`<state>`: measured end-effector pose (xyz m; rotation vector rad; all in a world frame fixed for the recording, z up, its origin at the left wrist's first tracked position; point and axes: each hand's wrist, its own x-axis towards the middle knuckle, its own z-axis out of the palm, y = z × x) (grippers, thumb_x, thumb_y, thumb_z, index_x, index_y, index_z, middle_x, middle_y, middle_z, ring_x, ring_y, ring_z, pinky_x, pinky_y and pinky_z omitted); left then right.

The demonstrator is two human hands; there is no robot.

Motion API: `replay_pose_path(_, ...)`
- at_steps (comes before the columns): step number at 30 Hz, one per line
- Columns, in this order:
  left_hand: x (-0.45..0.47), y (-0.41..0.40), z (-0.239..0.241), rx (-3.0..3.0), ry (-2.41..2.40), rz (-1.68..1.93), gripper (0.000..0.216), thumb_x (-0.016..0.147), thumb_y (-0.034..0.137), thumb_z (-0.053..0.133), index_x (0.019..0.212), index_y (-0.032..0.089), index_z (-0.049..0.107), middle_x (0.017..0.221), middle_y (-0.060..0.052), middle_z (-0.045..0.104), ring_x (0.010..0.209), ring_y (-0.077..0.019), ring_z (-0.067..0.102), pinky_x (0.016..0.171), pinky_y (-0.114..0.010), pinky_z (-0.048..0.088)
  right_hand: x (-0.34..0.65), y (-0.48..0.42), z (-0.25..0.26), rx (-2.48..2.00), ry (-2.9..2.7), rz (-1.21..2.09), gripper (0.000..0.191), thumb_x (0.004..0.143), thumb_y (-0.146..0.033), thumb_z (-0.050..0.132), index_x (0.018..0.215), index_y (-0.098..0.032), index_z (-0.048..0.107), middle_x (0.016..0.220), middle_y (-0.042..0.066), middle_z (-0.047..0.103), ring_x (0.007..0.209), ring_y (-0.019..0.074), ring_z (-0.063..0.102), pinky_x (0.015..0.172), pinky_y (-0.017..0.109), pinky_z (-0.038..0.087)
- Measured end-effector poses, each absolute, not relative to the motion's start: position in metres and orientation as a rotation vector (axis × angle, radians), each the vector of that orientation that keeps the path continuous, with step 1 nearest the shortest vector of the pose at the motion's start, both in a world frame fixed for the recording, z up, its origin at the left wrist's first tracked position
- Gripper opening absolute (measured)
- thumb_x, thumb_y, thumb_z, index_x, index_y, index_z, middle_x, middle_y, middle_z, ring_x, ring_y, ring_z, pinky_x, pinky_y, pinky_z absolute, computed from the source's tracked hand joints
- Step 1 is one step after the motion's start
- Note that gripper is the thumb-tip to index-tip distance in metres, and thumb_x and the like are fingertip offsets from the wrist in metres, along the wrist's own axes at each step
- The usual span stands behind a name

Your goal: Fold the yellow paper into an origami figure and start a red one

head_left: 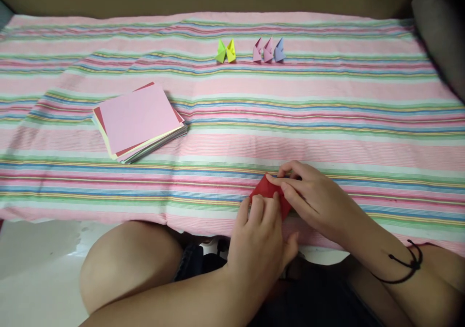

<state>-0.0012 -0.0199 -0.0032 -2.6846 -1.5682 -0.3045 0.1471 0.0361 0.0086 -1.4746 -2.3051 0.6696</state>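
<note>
A piece of red origami paper (264, 186), folded into a pointed shape, lies on the cloth near the table's front edge. My left hand (256, 235) presses its curled fingertips onto the lower part of the paper, thumb off to the side. From the right, my right hand (308, 194) has its fingers closed at the paper's top corner and right edge. The paper's lower portion is partly hidden beneath both hands.
A stack of coloured paper (140, 118), pink on top, sits to the left. Toward the back stand small folded pieces: green (221, 52), yellow (231, 52), two pink (268, 51) and one blue-violet (279, 51). A striped cloth (225, 147) covers the table.
</note>
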Motion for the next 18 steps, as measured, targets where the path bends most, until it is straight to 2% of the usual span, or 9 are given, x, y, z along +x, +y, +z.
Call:
replay_pose_path(4,0.005,-0.020,-0.002,-2.688,-1.610,-0.251,0.052,0.084,0.047,0.054,0.120,0.012,0.061,0.099,-0.007,0.064,0.095,-0.0249,0.057,0.090,-0.038,0.048,0.148,0.036,0.009,-1.486,-2.282,0.714,0.035,0.095,-0.025,0.035,0.097,-0.018,0.069,0.099,0.008,0.060,0.084,0.0181,0.059,0.076,0.035,0.048)
replay_pose_path(12,0.019,-0.022,-0.009,-2.642,-1.630,-0.213,0.052,0.083,0.048,0.053,0.120,0.011,0.060,0.102,-0.010,0.063,0.096,-0.0269,0.056,0.092,-0.042,0.048,0.151,0.038,0.007,-1.470,-2.282,0.732,0.035,0.095,-0.024,0.035,0.097,-0.020,0.070,0.097,0.007,0.063,0.085,0.0185,0.061,0.075,0.033,0.050)
replay_pose_path(18,0.022,-0.022,-0.008,-2.633,-1.623,-0.154,0.061,0.082,0.053,0.054,0.126,0.012,0.056,0.105,-0.011,0.063,0.100,-0.0290,0.058,0.095,-0.044,0.047,0.154,0.039,0.005,-1.491,-2.271,0.808,0.034,0.096,-0.023,0.034,0.093,-0.020,0.068,0.100,0.006,0.062,0.085,0.0179,0.061,0.077,0.033,0.049)
